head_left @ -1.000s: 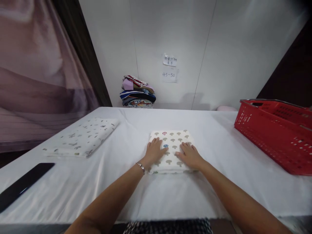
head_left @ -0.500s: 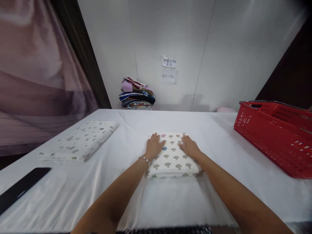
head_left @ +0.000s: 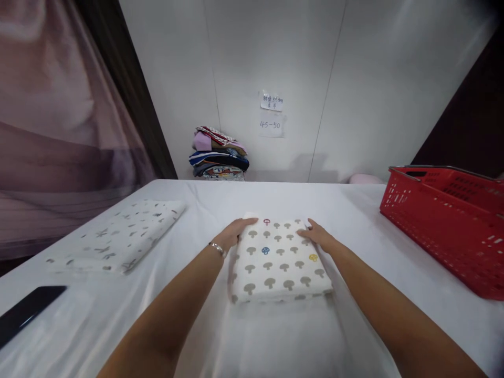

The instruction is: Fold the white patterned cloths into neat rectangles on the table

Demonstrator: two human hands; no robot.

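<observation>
Cloth: the folded white cloth with mushroom print point(head_left: 277, 262) lies flat on the white-covered bench point(head_left: 354, 210), mid-bench before you.
Left hand point(head_left: 232, 234): your fingers curl over its far left corner, gripping.
Right hand point(head_left: 319, 237): your fingers grip its far right corner.
Side: red plastic basket point(head_left: 444, 220), well apart.

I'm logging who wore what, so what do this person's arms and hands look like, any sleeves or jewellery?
Both forearms are bare, no sleeves or gloves in view. The left hand has a thin silver bracelet at its wrist. The right hand shows no jewellery.

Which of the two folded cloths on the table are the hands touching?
The mushroom-print cloth in the middle, with left hand and right hand at its far corners; the star-print cloth lies untouched.
</observation>
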